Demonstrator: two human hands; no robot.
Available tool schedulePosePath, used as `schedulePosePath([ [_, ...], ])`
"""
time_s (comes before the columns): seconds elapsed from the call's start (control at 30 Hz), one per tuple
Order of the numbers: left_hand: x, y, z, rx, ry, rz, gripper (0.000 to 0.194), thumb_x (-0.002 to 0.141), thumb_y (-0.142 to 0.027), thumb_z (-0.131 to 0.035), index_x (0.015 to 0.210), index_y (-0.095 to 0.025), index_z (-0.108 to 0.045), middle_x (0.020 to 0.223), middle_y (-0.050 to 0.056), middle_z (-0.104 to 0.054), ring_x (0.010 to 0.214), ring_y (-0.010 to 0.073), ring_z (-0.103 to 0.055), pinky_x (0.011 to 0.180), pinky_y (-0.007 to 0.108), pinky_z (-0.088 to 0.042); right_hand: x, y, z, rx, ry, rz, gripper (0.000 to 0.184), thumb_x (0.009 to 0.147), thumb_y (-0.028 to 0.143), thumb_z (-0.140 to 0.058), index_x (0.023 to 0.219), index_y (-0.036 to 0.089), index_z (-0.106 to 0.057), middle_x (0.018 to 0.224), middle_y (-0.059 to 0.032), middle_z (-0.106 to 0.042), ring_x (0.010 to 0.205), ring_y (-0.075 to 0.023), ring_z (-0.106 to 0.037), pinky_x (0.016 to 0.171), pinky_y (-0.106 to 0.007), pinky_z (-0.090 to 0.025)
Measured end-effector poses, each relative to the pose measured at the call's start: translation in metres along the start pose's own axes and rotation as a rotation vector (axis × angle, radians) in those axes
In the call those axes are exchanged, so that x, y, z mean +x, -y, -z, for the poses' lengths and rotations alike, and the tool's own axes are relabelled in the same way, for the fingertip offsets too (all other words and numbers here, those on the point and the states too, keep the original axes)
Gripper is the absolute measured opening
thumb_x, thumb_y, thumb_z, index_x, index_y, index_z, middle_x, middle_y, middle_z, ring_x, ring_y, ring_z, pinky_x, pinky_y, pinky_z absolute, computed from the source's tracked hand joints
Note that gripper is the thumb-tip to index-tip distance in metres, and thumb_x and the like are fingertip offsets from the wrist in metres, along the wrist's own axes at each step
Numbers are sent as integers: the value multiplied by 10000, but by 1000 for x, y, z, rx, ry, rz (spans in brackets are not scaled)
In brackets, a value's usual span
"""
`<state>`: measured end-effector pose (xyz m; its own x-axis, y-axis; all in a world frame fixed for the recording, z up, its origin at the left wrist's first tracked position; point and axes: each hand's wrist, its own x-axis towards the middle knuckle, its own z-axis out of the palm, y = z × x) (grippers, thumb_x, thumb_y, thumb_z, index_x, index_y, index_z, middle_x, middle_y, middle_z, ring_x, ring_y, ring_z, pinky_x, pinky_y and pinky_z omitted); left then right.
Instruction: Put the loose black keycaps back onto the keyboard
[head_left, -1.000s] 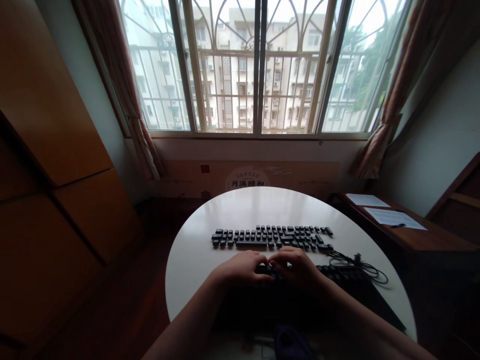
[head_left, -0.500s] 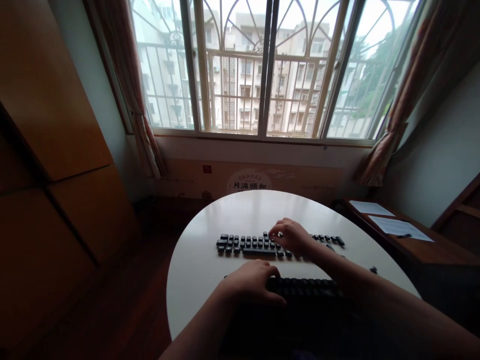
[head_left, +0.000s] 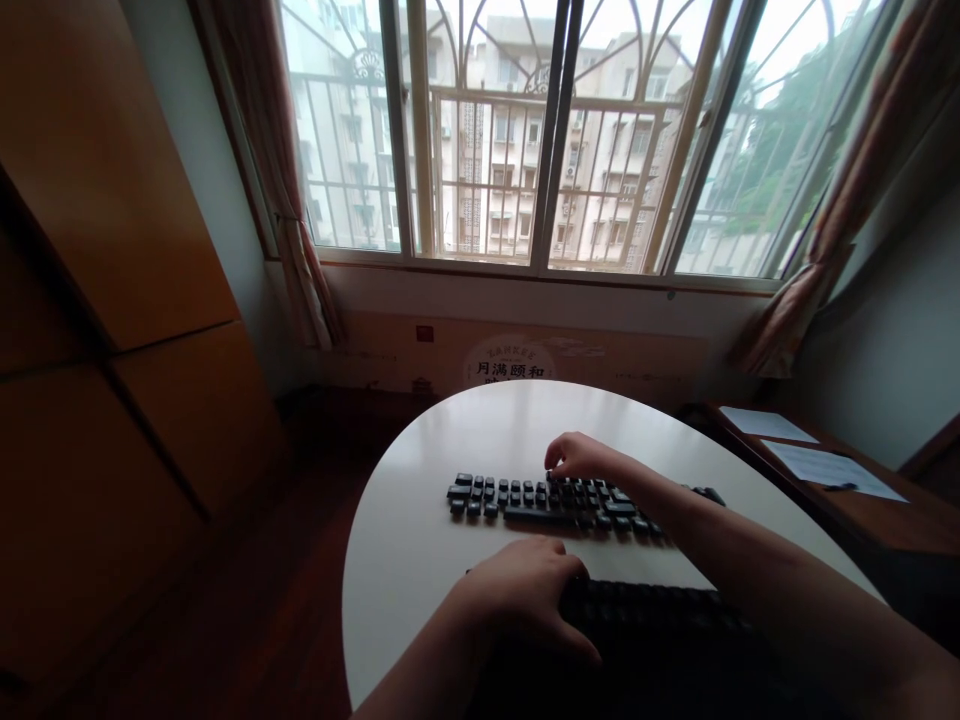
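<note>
Loose black keycaps (head_left: 544,516) lie in rows across the white round table (head_left: 405,560). My right hand (head_left: 581,456) reaches over them to the far row, thumb and fingertips pinched on a small dark keycap at the row's edge. Whether that keycap is lifted or still touching the table, I cannot tell. Nearer to me lies a black keyboard (head_left: 652,598), its front part lost in shadow. Resting over its left end is my left hand (head_left: 529,590), with the thumb spread away from the bent fingers. My right forearm hides some keycaps and the keyboard's right end.
To the right, a low brown table (head_left: 840,510) holds sheets of paper (head_left: 825,468) with a dark pen (head_left: 840,487). A wooden cabinet (head_left: 165,250) stands at the left. Beyond the table is a wall with a barred window (head_left: 555,150) and curtains.
My right hand has gone from the keyboard, beside my left hand, out to the far row of keycaps and closed there. My left hand stays at the keyboard. The view has swung slightly.
</note>
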<state>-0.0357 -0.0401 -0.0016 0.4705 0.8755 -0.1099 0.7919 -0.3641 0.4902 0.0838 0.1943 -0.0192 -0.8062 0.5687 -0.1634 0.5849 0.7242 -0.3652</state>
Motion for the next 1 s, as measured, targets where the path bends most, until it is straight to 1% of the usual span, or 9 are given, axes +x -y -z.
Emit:
schedulePosePath([
  [0.13,-1,-4,2,19,-1,-2,622,674,-645,-790,1141,-242,-707,1054,73,-667,935,296,-632,756,354,-478,2,5,-5,2,-66,-1,319,967,389,-628,1195,166,-635,1215,-77,-649,1015,-210,-655,865,-408,-576],
  [0.27,-2,-7,2,1,-2,10,594,686,-600,-799,1155,-248,-703,1088,74,-663,953,299,-628,763,357,-478,-12,18,2,14,-257,21,145,891,286,-693,977,179,-742,964,-57,-742,884,-186,-681,855,-342,-536],
  [0.37,-3,-4,1,-10,-12,-6,597,704,-595,-784,1199,-275,-687,1127,73,-660,1006,315,-615,784,370,-476,-42,28,11,42,-397,76,119,846,250,-691,922,216,-776,894,-30,-767,844,-185,-689,819,-308,-512],
  [0.53,-3,1,1,-18,-35,-9,596,724,-563,-791,1248,-307,-669,1157,62,-661,1052,322,-601,809,375,-475,-121,34,18,113,-516,135,169,875,344,-668,950,232,-770,853,-23,-752,770,-169,-666,722,-288,-520],
  [0.63,-3,0,5,-38,-19,17,616,725,-551,-802,1273,-304,-666,1203,64,-659,1085,321,-601,843,370,-484,-162,36,12,241,-494,135,162,863,359,-705,943,231,-763,803,-12,-740,717,-158,-657,649,-262,-513],
  [0.7,-2,-1,8,-58,-11,41,580,775,-554,-761,1283,-290,-668,1233,71,-661,1097,313,-610,868,368,-488,-179,37,4,257,-441,150,154,867,359,-715,952,241,-762,826,-11,-744,738,-157,-666,658,-258,-514],
  [0.77,-1,0,9,-74,-17,50,529,825,-528,-721,1287,-275,-669,1241,72,-669,1099,299,-622,892,363,-488,-187,39,-5,205,-385,212,125,877,334,-712,953,251,-766,862,-14,-748,778,-160,-675,710,-269,-516],
  [0.87,1,3,9,-74,-35,45,481,855,-476,-705,1277,-247,-674,1236,75,-684,1105,285,-631,927,356,-479,-190,43,-16,127,-299,321,86,874,268,-711,937,251,-767,861,-15,-745,803,-165,-676,764,-282,-502],
  [1.0,1,3,8,-76,-53,53,448,859,-434,-704,1256,-227,-683,1218,70,-701,1109,275,-637,937,339,-475,-193,52,-23,133,-240,360,108,847,175,-700,905,242,-760,810,1,-729,756,-150,-660,722,-251,-468],
])
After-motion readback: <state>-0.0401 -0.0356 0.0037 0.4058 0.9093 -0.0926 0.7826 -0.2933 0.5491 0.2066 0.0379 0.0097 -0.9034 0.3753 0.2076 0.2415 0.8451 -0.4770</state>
